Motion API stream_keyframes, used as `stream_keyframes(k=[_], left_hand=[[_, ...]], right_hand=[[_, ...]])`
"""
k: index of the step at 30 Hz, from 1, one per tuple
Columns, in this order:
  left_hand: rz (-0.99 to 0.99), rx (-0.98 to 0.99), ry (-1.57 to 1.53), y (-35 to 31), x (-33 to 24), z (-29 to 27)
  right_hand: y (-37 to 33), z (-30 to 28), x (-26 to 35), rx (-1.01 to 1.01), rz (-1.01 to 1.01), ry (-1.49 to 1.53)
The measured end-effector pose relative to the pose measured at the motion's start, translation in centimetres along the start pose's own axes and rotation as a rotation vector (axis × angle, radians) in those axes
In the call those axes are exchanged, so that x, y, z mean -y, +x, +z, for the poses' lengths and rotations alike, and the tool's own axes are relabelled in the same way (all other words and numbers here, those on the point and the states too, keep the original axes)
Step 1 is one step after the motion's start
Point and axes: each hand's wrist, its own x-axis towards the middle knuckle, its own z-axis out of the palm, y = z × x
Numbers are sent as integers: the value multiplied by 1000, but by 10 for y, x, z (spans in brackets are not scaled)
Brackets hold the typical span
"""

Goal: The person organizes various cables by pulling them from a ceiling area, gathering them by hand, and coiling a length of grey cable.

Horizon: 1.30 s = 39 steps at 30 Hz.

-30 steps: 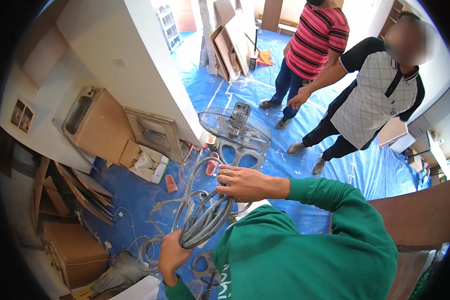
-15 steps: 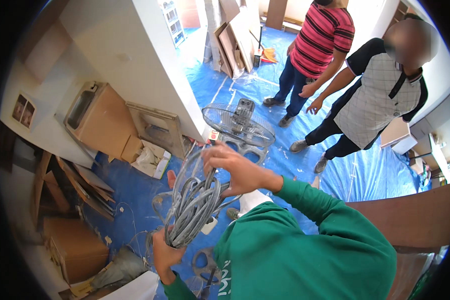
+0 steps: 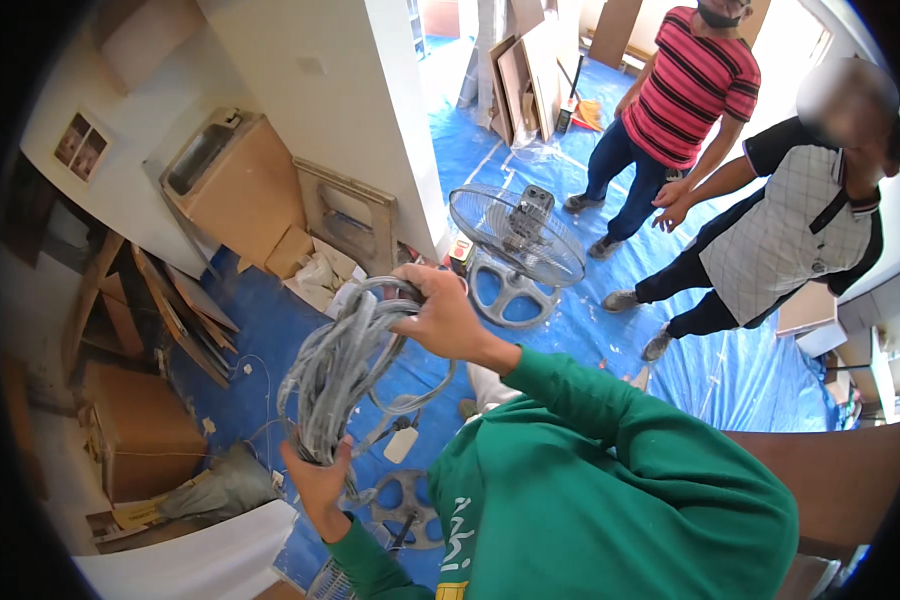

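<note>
A thick coil of dusty grey cable (image 3: 332,375) hangs between my two hands. My right hand (image 3: 440,312) is closed round the coil's upper end, with a few loops drooping below its wrist. At the lower end my left hand (image 3: 320,478) grips the bundle, thumb across the strands. Just right of the coil, below the loose loops, is a small white block (image 3: 400,445), perhaps a socket or plug; whether it joins the cable I cannot tell.
A dusty pedestal fan (image 3: 518,235) stands ahead on blue sheeting, and another fan base (image 3: 406,510) lies near my left forearm. Two people (image 3: 695,90) (image 3: 770,220) stand at the right. Cardboard boxes (image 3: 150,425) and boards (image 3: 185,310) line the left.
My right hand has closed on the coil's top, where it was raised with fingers curled over the strands. The coil has swung left and its loops spread wider. The whole view has shifted.
</note>
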Motion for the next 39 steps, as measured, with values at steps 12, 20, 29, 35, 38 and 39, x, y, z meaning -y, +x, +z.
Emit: stream_keyframes(k=[12, 20, 29, 35, 38, 39], left_hand=[[-1, -81, -386, 70, 55, -12], [63, -180, -119, 192, 16, -14], [-53, -167, -65, 275, 29, -31], [-217, -58, -77, 322, 13, -17], [-117, -10, -119, 347, 18, 0], [-101, -11, -123, 352, 18, -1]], right_hand=[[76, 46, -1, 327, -114, 555], [180, 127, -26, -72, -20, 559], [255, 179, -32, -497, 79, 625], [282, 176, -32, -438, -24, 529], [302, 157, -32, -344, -108, 558], [307, 155, -28, -247, -121, 553]])
